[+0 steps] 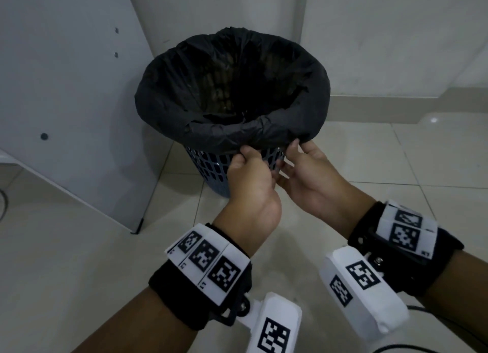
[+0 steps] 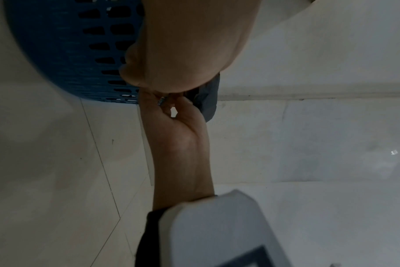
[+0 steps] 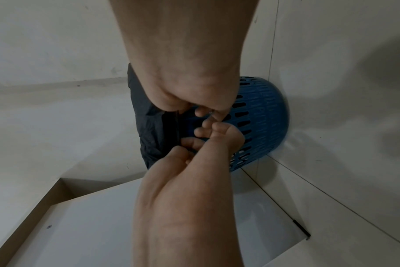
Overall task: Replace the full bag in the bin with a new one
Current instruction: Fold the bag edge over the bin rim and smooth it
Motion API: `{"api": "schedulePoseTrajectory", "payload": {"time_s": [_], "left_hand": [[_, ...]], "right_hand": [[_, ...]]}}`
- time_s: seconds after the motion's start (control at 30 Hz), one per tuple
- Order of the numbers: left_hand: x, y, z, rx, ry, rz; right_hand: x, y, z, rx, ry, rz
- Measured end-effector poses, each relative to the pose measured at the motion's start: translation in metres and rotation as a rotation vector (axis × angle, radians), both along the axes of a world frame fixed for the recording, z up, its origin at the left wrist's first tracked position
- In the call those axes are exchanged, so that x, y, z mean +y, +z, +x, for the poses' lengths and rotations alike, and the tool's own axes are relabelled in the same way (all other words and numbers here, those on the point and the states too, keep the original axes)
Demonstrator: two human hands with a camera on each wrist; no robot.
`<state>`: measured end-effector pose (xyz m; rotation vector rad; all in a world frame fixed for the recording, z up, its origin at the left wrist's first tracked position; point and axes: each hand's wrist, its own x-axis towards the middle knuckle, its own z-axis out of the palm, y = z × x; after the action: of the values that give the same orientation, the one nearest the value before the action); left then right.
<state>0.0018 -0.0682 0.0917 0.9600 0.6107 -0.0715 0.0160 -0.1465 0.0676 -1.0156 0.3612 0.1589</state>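
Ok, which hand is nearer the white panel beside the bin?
Left. The left hand grips the black bag at its front edge, on the side toward the white panel; the right hand grips it just beyond, farther from the panel.

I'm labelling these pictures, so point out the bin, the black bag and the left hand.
bin [image 1: 211,167]: head view, slotted blue wall below the bag.
black bag [image 1: 169,101]: head view, part folded over the rim.
left hand [image 1: 250,178]: head view, back of the hand.

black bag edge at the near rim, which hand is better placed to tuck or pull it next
Left, marginally. The left hand has its grip on the black plastic bag where it folds over the blue slotted plastic bin; the right hand only reaches the hem.
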Motion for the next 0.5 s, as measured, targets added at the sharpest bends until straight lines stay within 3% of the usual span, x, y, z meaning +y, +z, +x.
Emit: {"api": "schedulePoseTrajectory", "payload": {"time_s": [0.27,0.43,0.5], "left_hand": [[0.002,-0.003,0.0,-0.029,-0.007,0.017],[0.003,-0.003,-0.001,-0.03,-0.029,0.022],[0.003,-0.001,-0.002,-0.04,-0.041,0.009]], "right_hand": [[0.004,0.013,0.005,0.033,0.028,0.021],[0.007,0.011,-0.011,0.081,-0.151,0.009],[0.009,0.011,-0.019,0.041,-0.123,-0.013]]}}
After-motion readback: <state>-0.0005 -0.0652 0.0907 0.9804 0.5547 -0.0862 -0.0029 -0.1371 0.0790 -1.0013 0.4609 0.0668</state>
